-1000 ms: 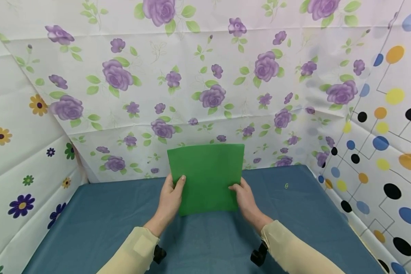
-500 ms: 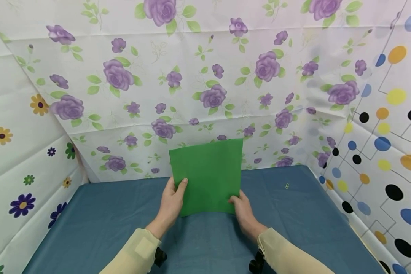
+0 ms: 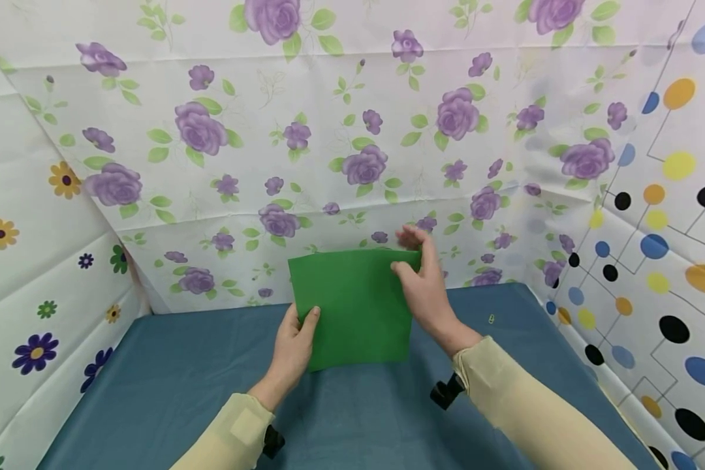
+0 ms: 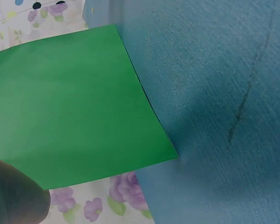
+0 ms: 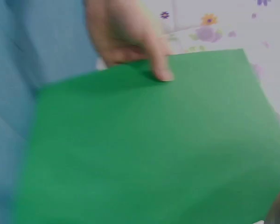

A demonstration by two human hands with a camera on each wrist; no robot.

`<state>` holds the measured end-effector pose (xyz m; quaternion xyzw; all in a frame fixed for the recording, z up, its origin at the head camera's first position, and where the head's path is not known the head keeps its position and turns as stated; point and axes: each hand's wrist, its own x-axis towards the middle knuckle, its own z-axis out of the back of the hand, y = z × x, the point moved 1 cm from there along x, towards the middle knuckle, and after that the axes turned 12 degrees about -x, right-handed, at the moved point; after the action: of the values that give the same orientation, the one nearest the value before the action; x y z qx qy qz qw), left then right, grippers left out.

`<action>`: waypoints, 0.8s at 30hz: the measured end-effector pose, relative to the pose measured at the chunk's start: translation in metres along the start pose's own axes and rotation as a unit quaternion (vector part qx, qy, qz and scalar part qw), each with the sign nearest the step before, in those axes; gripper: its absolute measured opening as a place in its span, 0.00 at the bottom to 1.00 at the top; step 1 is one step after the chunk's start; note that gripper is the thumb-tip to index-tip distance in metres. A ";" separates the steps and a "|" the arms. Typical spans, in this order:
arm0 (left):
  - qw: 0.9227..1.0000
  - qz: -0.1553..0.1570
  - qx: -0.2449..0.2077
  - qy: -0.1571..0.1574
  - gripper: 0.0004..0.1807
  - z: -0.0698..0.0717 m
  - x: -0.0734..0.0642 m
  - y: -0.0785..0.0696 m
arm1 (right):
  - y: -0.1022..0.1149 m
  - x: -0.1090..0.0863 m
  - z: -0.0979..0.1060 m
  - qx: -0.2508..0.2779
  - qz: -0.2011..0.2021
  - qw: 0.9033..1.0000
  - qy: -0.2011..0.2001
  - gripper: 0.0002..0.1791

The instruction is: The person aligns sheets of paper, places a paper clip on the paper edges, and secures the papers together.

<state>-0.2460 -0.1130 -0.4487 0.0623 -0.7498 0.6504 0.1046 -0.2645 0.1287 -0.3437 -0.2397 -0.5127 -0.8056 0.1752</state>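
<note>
A green sheet of paper (image 3: 352,310) stands nearly upright above the blue table, facing me. My left hand (image 3: 294,346) pinches its left edge, thumb in front and the other fingers behind; in the right wrist view the same left hand (image 5: 126,37) shows with its thumb on the sheet. At the top right corner is my right hand (image 3: 425,284), thumb in front of the sheet and fingers spread, blurred, above its top edge. The left wrist view shows the green paper (image 4: 79,107) with a thin dark line along one edge.
A small yellow-green paper clip (image 3: 491,319) lies on the blue tablecloth (image 3: 211,365) at the back right. Behind the table hangs a flowered cloth (image 3: 329,130), with a dotted cloth (image 3: 652,261) on the right and another flowered one (image 3: 41,261) on the left.
My right hand has let go of the sheet's lower right edge and moved up to its top right corner. The left hand keeps its hold; the sheet's right side has tipped slightly up, then down.
</note>
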 end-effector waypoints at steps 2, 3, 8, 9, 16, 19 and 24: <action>1.000 -0.005 -0.001 0.000 0.23 0.001 0.000 0.000 | 0.017 0.007 -0.001 -0.089 0.103 0.990 -0.026 0.32; 1.000 -0.007 0.000 0.000 0.22 0.001 -0.001 0.000 | 0.024 0.009 -0.004 -0.139 0.150 0.978 -0.030 0.33; 1.000 0.000 -0.024 0.006 0.21 0.004 -0.003 0.000 | 0.055 0.008 -0.035 -0.347 0.278 0.894 0.057 0.36; 1.000 0.002 -0.029 0.009 0.21 0.004 -0.003 0.000 | 0.059 0.007 -0.042 -0.372 0.282 0.880 0.087 0.36; 0.999 -0.001 -0.030 0.027 0.21 0.003 -0.002 0.001 | 0.070 0.006 -0.072 -0.458 0.270 0.829 0.175 0.33; 0.999 -0.002 -0.033 0.028 0.21 0.003 -0.002 0.001 | 0.070 0.006 -0.075 -0.464 0.271 0.824 0.180 0.32; 0.999 -0.007 -0.035 0.024 0.21 0.002 -0.003 0.001 | 0.068 0.007 -0.068 -0.464 0.260 0.828 0.176 0.31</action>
<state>-0.2431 -0.1151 -0.4510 0.0481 -0.7688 0.6245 0.1291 -0.2482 0.0388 -0.3140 -0.2712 0.0429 -0.9017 0.3339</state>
